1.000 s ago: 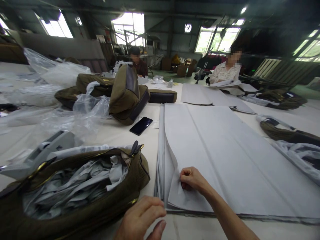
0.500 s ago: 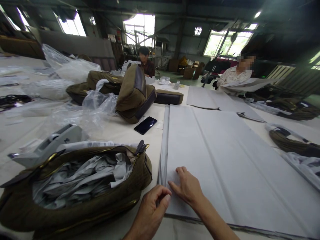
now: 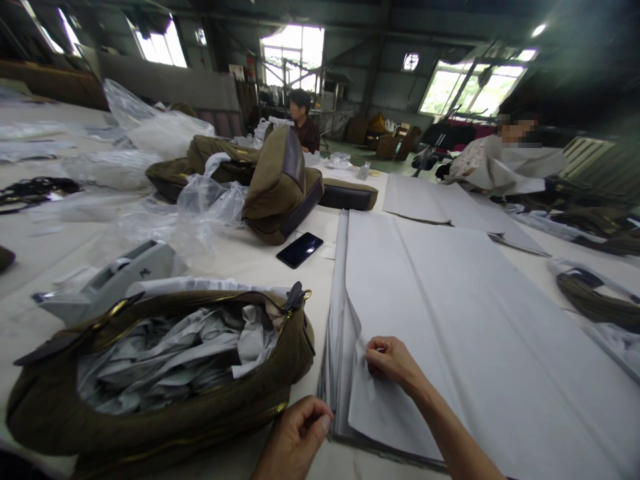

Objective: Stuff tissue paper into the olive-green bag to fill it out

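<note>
- The right hand [image 3: 389,360] is pinched shut on the near-left part of the top sheet [image 3: 450,313] of the tissue paper stack [image 3: 334,373]; fingers curled under, knuckles up, forearm running in from five o'clock; the sheet's edge is peeled up off the pile at about eleven o'clock of the hand
- The left hand [image 3: 295,437] sits at the stack's near-left corner, at seven o'clock of the right hand; fingers curled with thumb and forefinger closed against the edges of the stack, seemingly gripping them; wrist low at the bottom of the view
- The stack lies flat on the table [image 3: 240,257], reaching off toward one o'clock; the open olive bag [image 3: 165,407] stuffed with crumpled paper lies just beside it at nine o'clock
- To do this well, I judge: lift only one sheet; keep the left hand pressing the pile down so lower sheets stay put; peel slowly from the corner, since thin paper tears easily
- A phone [image 3: 300,250] lies farther off at eleven o'clock; a tape dispenser [image 3: 113,280] beyond the bag
</note>
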A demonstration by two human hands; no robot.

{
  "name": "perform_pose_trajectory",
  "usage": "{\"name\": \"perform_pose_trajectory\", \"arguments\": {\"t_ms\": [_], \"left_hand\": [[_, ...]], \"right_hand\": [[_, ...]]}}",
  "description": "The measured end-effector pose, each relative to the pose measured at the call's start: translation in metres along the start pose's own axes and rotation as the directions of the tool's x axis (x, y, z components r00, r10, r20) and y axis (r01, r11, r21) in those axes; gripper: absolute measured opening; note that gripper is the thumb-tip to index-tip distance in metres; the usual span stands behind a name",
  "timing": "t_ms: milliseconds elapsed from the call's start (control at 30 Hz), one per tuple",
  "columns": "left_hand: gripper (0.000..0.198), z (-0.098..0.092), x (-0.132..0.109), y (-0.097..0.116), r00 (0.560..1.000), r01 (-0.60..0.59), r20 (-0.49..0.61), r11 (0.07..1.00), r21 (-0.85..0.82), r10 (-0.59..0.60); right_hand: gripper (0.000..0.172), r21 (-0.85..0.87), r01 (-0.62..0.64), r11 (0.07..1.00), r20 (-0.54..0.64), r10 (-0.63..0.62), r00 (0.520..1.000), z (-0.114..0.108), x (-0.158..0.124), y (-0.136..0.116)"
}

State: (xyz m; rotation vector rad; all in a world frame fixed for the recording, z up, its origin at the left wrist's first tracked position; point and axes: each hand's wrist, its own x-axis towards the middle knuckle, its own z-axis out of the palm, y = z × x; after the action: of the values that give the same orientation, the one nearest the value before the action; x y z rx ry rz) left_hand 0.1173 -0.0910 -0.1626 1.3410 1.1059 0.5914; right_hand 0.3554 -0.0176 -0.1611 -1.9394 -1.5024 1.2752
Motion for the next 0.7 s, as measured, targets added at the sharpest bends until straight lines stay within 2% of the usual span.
{"name": "perform_pose_trajectory", "arguments": {"t_ms": [200,267,400,467,567,633,700], "left_hand": [[0.031,-0.001,0.002,-0.008,0.999,0.01,0.037,0.997,-0.076,-0.007],[0.031,0.0,0.002,-0.006,0.999,0.013,0.032,0.995,-0.094,-0.01],[0.033,0.007,0.005,0.01,1.0,0.003,0.004,0.989,-0.149,-0.003],[0.032,0.011,0.007,0.02,1.0,0.003,0.016,0.981,-0.195,0.0],[0.03,0.016,0.01,0.032,0.998,0.006,0.06,0.977,-0.214,0.007],[0.029,0.018,0.011,0.032,0.996,0.012,0.092,0.983,-0.181,0.005],[0.029,0.018,0.01,0.029,0.993,0.025,0.114,0.989,-0.149,-0.008]], "right_hand": [[0.012,0.172,-0.052,0.984,0.06,0.042,0.997,-0.001,0.005,0.002],[0.014,0.191,-0.019,0.981,0.003,0.018,1.0,-0.005,0.006,0.003],[0.019,0.198,0.048,0.979,-0.21,-0.006,0.978,-0.016,0.002,0.009],[0.019,0.217,0.05,0.975,-0.236,0.003,0.972,-0.018,-0.001,0.01],[0.017,0.295,0.015,0.955,-0.109,0.018,0.994,-0.019,-0.006,0.009],[0.015,0.349,-0.025,0.937,0.007,0.024,1.0,-0.02,-0.007,0.007],[0.014,0.386,-0.049,0.921,0.074,0.023,0.997,-0.021,-0.006,0.006]]}}
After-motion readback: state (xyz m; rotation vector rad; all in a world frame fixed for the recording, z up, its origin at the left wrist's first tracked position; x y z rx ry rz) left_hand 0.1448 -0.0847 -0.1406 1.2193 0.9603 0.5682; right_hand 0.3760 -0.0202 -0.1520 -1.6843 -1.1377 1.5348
